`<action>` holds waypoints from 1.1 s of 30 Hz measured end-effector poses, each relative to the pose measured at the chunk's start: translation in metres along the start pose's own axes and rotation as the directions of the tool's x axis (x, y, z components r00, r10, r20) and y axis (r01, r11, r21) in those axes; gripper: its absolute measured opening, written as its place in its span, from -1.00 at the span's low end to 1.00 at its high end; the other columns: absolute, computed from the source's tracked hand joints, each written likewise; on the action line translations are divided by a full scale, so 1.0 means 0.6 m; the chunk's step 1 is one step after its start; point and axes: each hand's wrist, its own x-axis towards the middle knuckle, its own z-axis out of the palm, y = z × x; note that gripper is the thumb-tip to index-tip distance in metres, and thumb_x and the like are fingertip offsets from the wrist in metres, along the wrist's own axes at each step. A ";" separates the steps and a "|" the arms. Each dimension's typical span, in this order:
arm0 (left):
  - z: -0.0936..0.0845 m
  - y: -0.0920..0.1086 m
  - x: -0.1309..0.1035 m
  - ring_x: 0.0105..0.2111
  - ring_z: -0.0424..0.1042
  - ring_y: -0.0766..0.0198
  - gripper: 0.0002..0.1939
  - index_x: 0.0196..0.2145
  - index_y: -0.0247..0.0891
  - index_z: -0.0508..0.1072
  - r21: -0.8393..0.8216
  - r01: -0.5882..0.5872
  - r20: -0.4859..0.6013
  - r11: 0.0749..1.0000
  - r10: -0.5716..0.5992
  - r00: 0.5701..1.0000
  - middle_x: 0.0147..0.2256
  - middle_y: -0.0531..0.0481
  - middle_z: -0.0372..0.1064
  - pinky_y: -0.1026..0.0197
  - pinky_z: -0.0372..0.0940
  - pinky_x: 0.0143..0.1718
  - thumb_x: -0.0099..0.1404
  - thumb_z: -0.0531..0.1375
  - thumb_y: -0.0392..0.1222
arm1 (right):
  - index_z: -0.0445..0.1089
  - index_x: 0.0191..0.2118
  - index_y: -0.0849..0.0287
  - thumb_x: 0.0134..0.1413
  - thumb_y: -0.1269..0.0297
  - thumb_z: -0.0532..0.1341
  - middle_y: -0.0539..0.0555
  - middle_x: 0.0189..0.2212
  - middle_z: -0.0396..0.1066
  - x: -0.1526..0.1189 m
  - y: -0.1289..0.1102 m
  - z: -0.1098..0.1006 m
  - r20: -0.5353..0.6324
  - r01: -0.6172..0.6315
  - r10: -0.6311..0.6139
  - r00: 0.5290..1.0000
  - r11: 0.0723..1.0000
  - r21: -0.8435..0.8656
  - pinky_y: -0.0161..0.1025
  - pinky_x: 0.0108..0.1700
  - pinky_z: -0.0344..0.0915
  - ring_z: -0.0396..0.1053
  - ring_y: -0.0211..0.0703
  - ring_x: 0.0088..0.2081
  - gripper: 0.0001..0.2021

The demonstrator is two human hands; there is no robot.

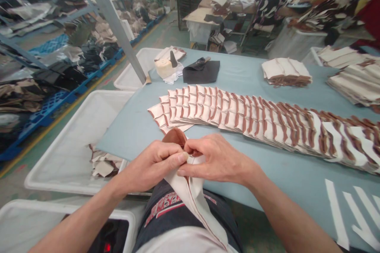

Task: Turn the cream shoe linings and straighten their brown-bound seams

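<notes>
Between my two hands is a sewn piece (pixel 185 193), cream on one side and brown on the other, with a seam along its middle. My left hand (pixel 160 162) pinches it, thumb on top near the seam. From the right, my right hand (pixel 213 156) grips the same piece with thumb and fingers, close to the left thumb. Its lower end hangs down over my lap, and a brown flap stands up behind my fingers. Just beyond lies a long overlapping row of similar cream-and-brown pieces (pixel 225 110) on the blue-grey table (pixel 237 67).
White strips (pixel 337 213) lie at the table's right. Black cloth (pixel 202 72), a cream roll with a dark cone (pixel 164 67), and a stack of pieces (pixel 286 72) sit farther back. White bins (pixel 80 134) stand at left, beside a metal post (pixel 115 23). A person (pixel 270 4) is in the background.
</notes>
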 end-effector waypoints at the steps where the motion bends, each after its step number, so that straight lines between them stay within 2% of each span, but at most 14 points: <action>1: -0.001 -0.003 0.001 -0.53 0.00 0.41 -0.53 -0.52 -0.30 0.25 -0.020 0.011 0.022 1.000 -0.010 1.000 -0.55 0.14 0.02 0.33 -0.03 -0.54 0.50 0.04 0.01 | 0.43 -0.41 0.17 0.07 0.04 0.41 -0.12 -0.56 0.29 -0.002 -0.003 0.000 0.024 -0.018 0.018 1.000 1.000 -0.024 -0.29 -0.40 -0.11 0.09 -0.33 -0.51 -0.70; 5: -0.006 -0.011 0.005 -0.52 0.06 0.39 -0.45 -0.49 -0.35 0.37 -0.116 0.029 0.127 0.993 -0.014 0.992 -0.53 0.11 0.12 0.32 0.03 -0.50 0.51 0.02 0.13 | 0.45 -0.38 0.17 0.09 0.07 0.41 -0.12 -0.54 0.33 -0.007 -0.009 -0.001 0.078 -0.032 0.033 0.996 0.999 -0.013 -0.29 -0.40 -0.08 0.14 -0.32 -0.50 -0.72; 8: -0.013 -0.013 0.006 -0.48 0.12 0.35 -0.35 -0.42 -0.38 0.49 -0.109 0.005 0.107 0.994 0.007 0.994 -0.51 0.07 0.18 0.29 0.09 -0.41 0.52 -0.06 0.22 | 0.45 -0.24 0.17 0.09 0.23 0.42 -0.08 -0.40 0.44 -0.007 -0.007 -0.005 0.056 0.024 -0.030 0.998 0.995 0.100 -0.31 -0.32 0.08 0.30 -0.27 -0.40 -0.80; 10: -0.017 -0.011 0.006 -0.48 0.09 0.34 -0.27 -0.39 -0.37 0.51 -0.093 -0.009 0.081 0.996 0.017 0.997 -0.51 0.08 0.15 0.28 0.08 -0.40 0.53 -0.16 0.26 | 0.42 -0.09 0.16 0.09 0.35 0.41 -0.05 -0.25 0.49 -0.006 -0.003 -0.007 0.034 0.088 -0.100 0.994 0.965 0.247 -0.32 -0.21 0.18 0.38 -0.25 -0.29 -0.73; 12: -0.019 -0.008 0.007 -0.47 0.06 0.34 -0.31 -0.44 -0.35 0.45 -0.086 -0.009 0.121 0.996 0.019 0.992 -0.51 0.10 0.09 0.28 0.06 -0.41 0.53 -0.14 0.23 | 0.38 0.00 0.14 0.08 0.41 0.40 -0.05 -0.19 0.49 -0.006 0.001 -0.009 0.027 0.119 -0.136 0.990 0.932 0.343 -0.33 -0.17 0.22 0.40 -0.25 -0.24 -0.64; 14: -0.020 -0.005 0.009 -0.48 0.03 0.36 -0.46 -0.48 -0.34 0.37 -0.090 0.006 0.187 0.996 0.011 0.982 -0.52 0.12 0.05 0.29 0.01 -0.45 0.50 0.01 0.12 | 0.36 0.02 0.14 0.08 0.39 0.40 -0.06 -0.23 0.46 -0.007 0.001 -0.009 0.042 0.100 -0.122 0.992 0.934 0.342 -0.33 -0.21 0.21 0.38 -0.25 -0.27 -0.61; 16: -0.020 -0.003 0.012 -0.50 0.02 0.39 -0.62 -0.48 -0.33 0.34 -0.091 0.024 0.225 0.996 -0.003 0.974 -0.53 0.14 0.05 0.31 -0.02 -0.49 0.43 0.11 -0.04 | 0.39 -0.03 0.15 0.07 0.31 0.42 -0.08 -0.31 0.42 -0.007 -0.001 -0.010 0.073 0.041 -0.061 0.995 0.965 0.257 -0.33 -0.28 0.14 0.32 -0.26 -0.33 -0.64; 19: -0.022 0.001 0.019 -0.54 0.02 0.43 -0.75 -0.47 -0.34 0.37 -0.047 0.020 0.236 0.999 -0.008 0.972 -0.55 0.16 0.08 0.34 -0.05 -0.53 0.36 0.12 -0.20 | 0.42 -0.30 0.16 0.07 0.16 0.43 -0.13 -0.45 0.28 -0.006 -0.007 -0.011 0.120 -0.071 0.063 0.991 0.995 0.065 -0.31 -0.38 -0.02 0.16 -0.32 -0.45 -0.76; 22: -0.028 0.005 0.024 -0.57 0.00 0.45 -0.75 -0.51 -0.33 0.35 0.073 -0.024 0.237 0.997 0.006 0.972 -0.58 0.18 0.02 0.36 -0.06 -0.55 0.34 0.10 -0.28 | 0.30 -0.50 0.18 0.13 0.11 0.38 -0.14 -0.56 0.15 -0.003 -0.009 -0.010 0.166 -0.130 0.133 0.977 0.991 -0.030 -0.27 -0.42 -0.13 0.05 -0.35 -0.50 -0.65; 24: -0.033 0.008 0.025 -0.57 0.05 0.45 -0.74 -0.47 -0.34 0.40 0.157 -0.078 0.259 0.984 0.035 0.965 -0.57 0.18 0.05 0.37 -0.03 -0.53 0.38 0.09 -0.29 | 0.26 -0.53 0.18 0.15 0.09 0.36 -0.14 -0.58 0.12 -0.003 -0.008 -0.009 0.179 -0.157 0.161 0.971 0.987 -0.038 -0.26 -0.42 -0.14 0.03 -0.34 -0.51 -0.61; 28: -0.040 0.012 0.024 -0.52 0.22 0.41 -0.76 -0.28 -0.30 0.52 0.338 -0.139 0.286 0.931 0.039 0.958 -0.50 0.12 0.31 0.35 0.09 -0.44 0.45 0.06 -0.24 | 0.29 -0.50 0.18 0.20 0.13 0.34 -0.13 -0.56 0.21 -0.006 -0.001 -0.010 0.202 -0.203 0.196 0.960 0.979 0.014 -0.27 -0.41 -0.13 0.10 -0.33 -0.48 -0.65; 30: -0.036 0.014 0.026 -0.50 0.27 0.38 -0.77 -0.26 -0.27 0.53 0.436 -0.122 0.241 0.892 0.015 0.970 -0.47 0.09 0.38 0.33 0.11 -0.40 0.43 0.07 -0.27 | 0.30 -0.49 0.18 0.21 0.15 0.32 -0.12 -0.55 0.23 -0.006 0.005 -0.011 0.203 -0.231 0.215 0.955 0.971 0.059 -0.27 -0.41 -0.11 0.13 -0.32 -0.47 -0.67; 33: -0.024 0.011 0.033 -0.53 0.29 0.36 -0.78 -0.28 -0.30 0.52 0.519 -0.082 0.139 0.851 0.011 0.990 -0.51 0.09 0.37 0.30 0.07 -0.43 0.34 0.06 -0.36 | 0.30 -0.49 0.18 0.21 0.19 0.29 -0.13 -0.57 0.20 -0.003 0.015 -0.011 0.174 -0.237 0.214 0.961 0.964 0.122 -0.29 -0.41 -0.08 0.14 -0.33 -0.47 -0.70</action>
